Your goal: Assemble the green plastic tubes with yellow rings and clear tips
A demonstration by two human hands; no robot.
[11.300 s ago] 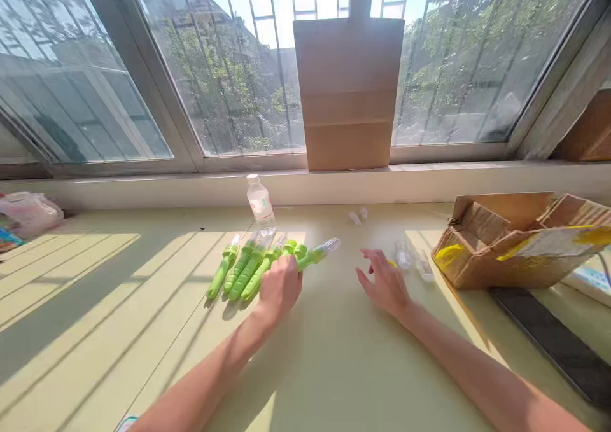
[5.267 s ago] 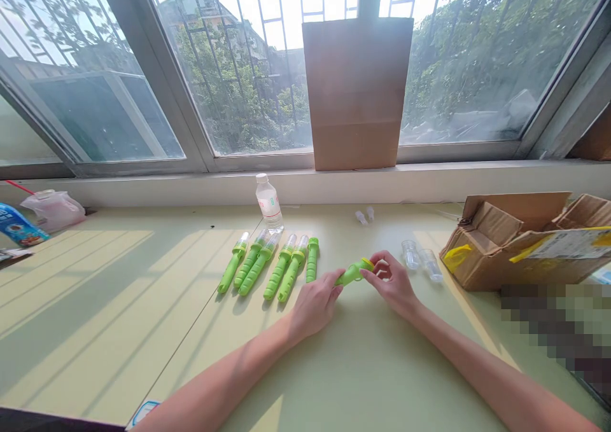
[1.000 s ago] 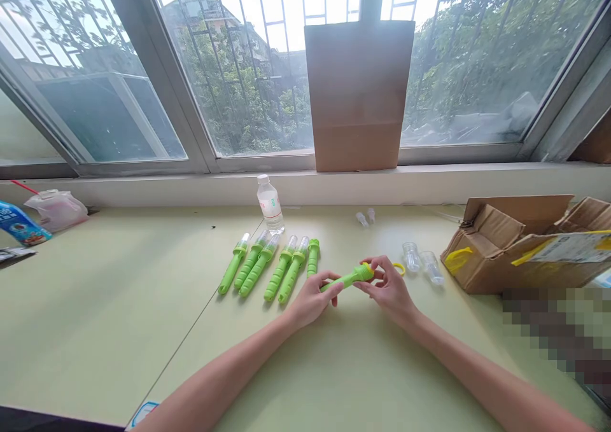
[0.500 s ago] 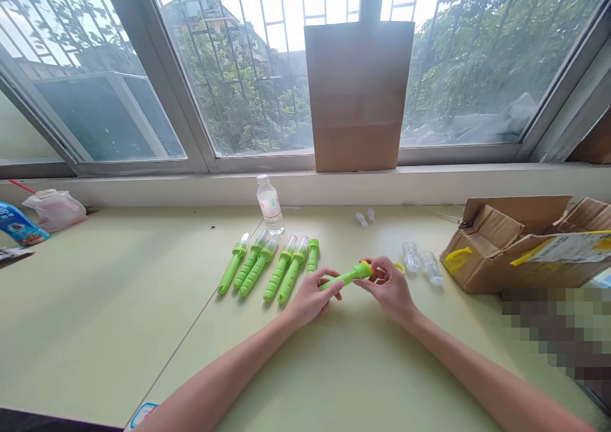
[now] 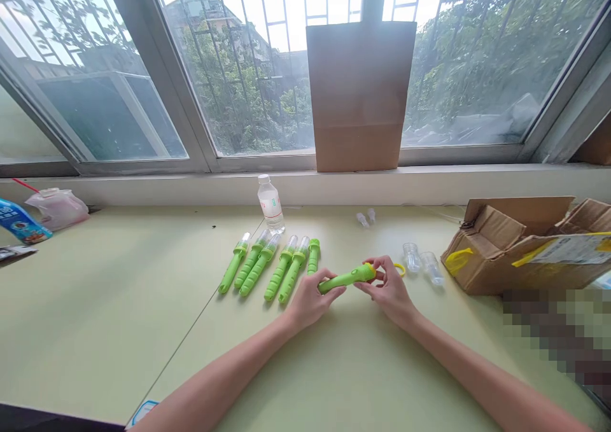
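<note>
My left hand [image 5: 310, 301] is closed round the rear part of a green plastic flashlight [image 5: 341, 280], which lies slanted with its wider head to the right. A small button shows on its side. At that head sits a yellow ring [image 5: 370, 269], and the fingertips of my right hand [image 5: 390, 293] pinch it there; they partly hide it. Just beyond my right fingers a loose yellow ring [image 5: 400, 268] rests on the table. Left of my hands lie several green flashlights [image 5: 260, 268] with clear tips, and a shorter green one [image 5: 313, 256] without a clear tip.
Two clear plastic cups [image 5: 431, 269] lie by an open cardboard box [image 5: 520, 263] on the right. Two small clear pieces [image 5: 366, 217] are farther back. A water bottle [image 5: 270, 204] stands behind the flashlights. A pink-white container [image 5: 60, 209] and blue package [image 5: 21, 223] are far left.
The flashlight has turned in my hands, so its button now shows and more of its body is visible. My right fingers have shifted slightly at the yellow ring.
</note>
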